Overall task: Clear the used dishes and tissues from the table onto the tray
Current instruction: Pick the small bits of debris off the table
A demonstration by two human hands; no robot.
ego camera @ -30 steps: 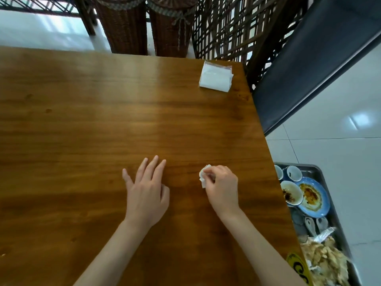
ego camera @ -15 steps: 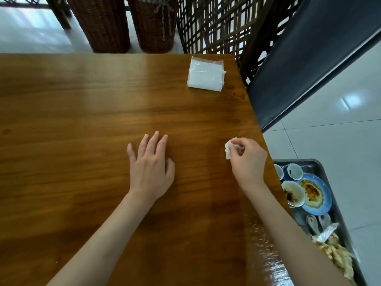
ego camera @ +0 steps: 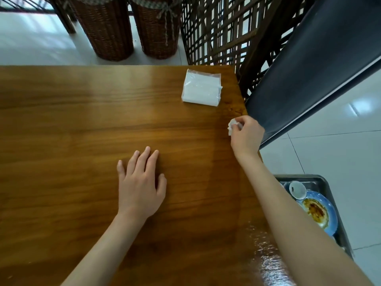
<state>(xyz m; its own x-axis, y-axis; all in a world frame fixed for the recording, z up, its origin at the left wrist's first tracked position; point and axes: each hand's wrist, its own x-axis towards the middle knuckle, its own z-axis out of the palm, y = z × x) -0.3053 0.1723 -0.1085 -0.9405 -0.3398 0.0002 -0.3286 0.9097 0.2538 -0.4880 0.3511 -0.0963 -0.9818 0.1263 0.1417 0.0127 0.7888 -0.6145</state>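
Right hand (ego camera: 246, 135) has its fingertips curled tight around a small crumpled white tissue (ego camera: 232, 125), pinching it just above the right edge of the wooden table (ego camera: 82, 120), a bit right of the middle of the frame. Can't really tell if the tissue is touching the wood or lifted slightly off it. Left hand (ego camera: 141, 182) isn't gripping anything, it's just lying flat on the tabletop with fingers straight and a little spread, lower centre of the frame.

Up near the table's far right corner there's a pack of clean tissues (ego camera: 201, 88) in clear plastic wrap, lying flat, well apart from both hands but nearer the right one.

The tray (ego camera: 321, 181) is a grey metal one down on the pale tiled floor (ego camera: 340, 141), lower right of the frame, partly hidden behind the right forearm. On it you can see a blue plate (ego camera: 327, 213) with brownish sauce smeared on it and a small white cup (ego camera: 296, 189) just beside the plate's upper left rim. Rest of the tray is cut off by the arm.

Top of the frame: two dark wicker baskets (ego camera: 111, 27) standing side by side on the floor past the far table edge, and a dark wooden lattice screen (ego camera: 222, 32) to their right. A dark panel (ego camera: 309, 69) runs diagonally across the upper right.
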